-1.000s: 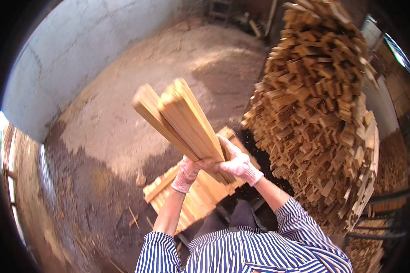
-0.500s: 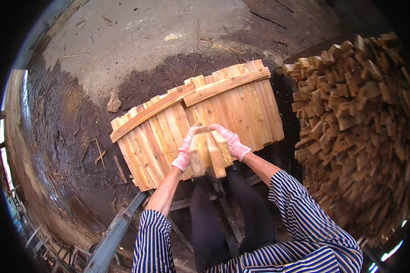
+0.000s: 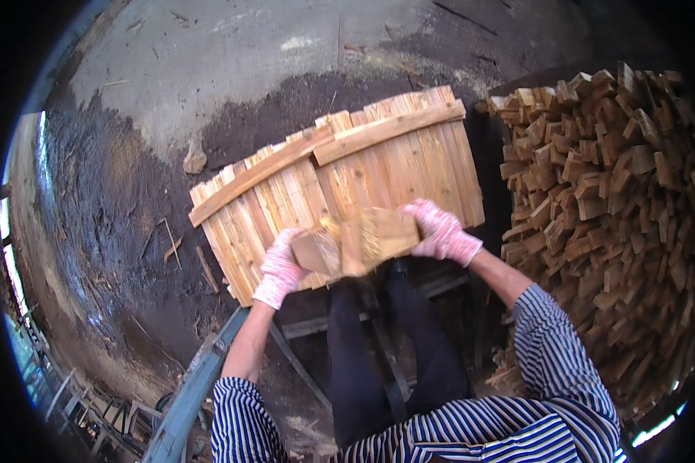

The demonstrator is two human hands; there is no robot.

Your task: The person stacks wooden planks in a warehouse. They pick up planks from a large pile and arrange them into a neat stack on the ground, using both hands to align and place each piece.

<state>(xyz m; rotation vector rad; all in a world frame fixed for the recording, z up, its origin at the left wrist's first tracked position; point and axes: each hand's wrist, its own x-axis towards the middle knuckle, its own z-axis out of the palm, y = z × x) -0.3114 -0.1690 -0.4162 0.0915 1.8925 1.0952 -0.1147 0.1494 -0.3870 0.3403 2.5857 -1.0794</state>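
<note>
Between my gloved hands a small bundle of wooden boards (image 3: 363, 243) is held above the near edge of the laid-out boards. The bundle points up toward me, and motion blurs its faces, so I cannot tell how many pieces it has. My left hand (image 3: 280, 266), in a pink-and-white knit glove, presses on the bundle's left side. Its right end is gripped by my right hand (image 3: 442, 230), gloved the same way. Beneath lies a row of pale planks (image 3: 394, 174) side by side, with two wooden strips (image 3: 390, 133) lying across their far ends.
At right a tall heap of short wood pieces (image 3: 594, 177) is stacked. A blue-grey metal bar (image 3: 193, 393) runs along the lower left, and metal frame bars show around my legs. Scraps of wood (image 3: 206, 275) lie on the dark, dirty floor at left.
My hands have moved apart to the two sides of the bundle. The boards have turned, and now stretch sideways between my hands.
</note>
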